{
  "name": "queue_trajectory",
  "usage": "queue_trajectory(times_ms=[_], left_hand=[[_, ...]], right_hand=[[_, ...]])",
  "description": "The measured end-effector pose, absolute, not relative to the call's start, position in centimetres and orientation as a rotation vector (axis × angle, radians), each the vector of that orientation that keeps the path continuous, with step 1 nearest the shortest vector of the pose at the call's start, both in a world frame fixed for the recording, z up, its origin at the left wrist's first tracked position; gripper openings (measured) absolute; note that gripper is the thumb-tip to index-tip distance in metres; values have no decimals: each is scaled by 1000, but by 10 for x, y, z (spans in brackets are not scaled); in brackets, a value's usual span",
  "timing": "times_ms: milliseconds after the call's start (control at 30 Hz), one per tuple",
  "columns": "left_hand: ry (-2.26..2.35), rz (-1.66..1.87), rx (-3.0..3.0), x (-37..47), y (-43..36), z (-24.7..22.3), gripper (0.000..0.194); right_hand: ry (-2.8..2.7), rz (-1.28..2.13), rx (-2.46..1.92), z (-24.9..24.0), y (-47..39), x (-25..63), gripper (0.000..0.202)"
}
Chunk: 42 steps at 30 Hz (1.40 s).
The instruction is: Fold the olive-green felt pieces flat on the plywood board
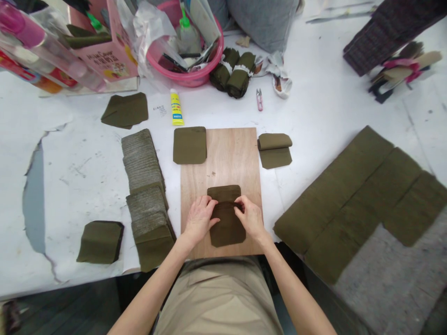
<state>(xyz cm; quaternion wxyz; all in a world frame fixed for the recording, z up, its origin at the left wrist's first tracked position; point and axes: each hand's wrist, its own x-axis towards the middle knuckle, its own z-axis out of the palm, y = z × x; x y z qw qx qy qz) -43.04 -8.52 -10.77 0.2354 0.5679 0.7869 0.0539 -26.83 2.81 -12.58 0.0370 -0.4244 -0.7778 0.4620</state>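
A dark olive fabric piece (227, 232) with clipped corners lies on the wooden board (223, 153) in front of me, with a fold or overlapping edge across its upper part. My left hand (200, 216) rests at its left side, thumb and forefinger apart on the cloth. On the other side, my right hand (250, 216) has thumb and forefinger closed on the cloth near the fold. A stack of olive pieces (189, 145) overlaps the board's upper left corner. Just right of the board is a partly folded piece (274, 156).
A long overlapping row of fabric pieces (145, 186) and a small stack (99, 242) lie left. Large olive panels (359, 200) spread right. Behind are a yellow tube (176, 108), thread snips (259, 100), a pink basket (195, 79), rolled bundles (240, 74) and a co-worker's sleeve (387, 32).
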Motion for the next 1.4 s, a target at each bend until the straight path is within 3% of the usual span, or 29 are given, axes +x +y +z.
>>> queue_trajectory(times_ms=[400,900,1400], left_hand=[[2192,294,1130,-437,-86,-113,15],[2249,330,866,-433,-89,-122,25],[2278,331,860,-431,-88,-122,19]], right_hand=[[-2283,1450,-1471,-130,24,-270,33],[-2249,1302,-1574,-130,18,-277,44],[-2203,1268,-1553,-132,16,-279,45]])
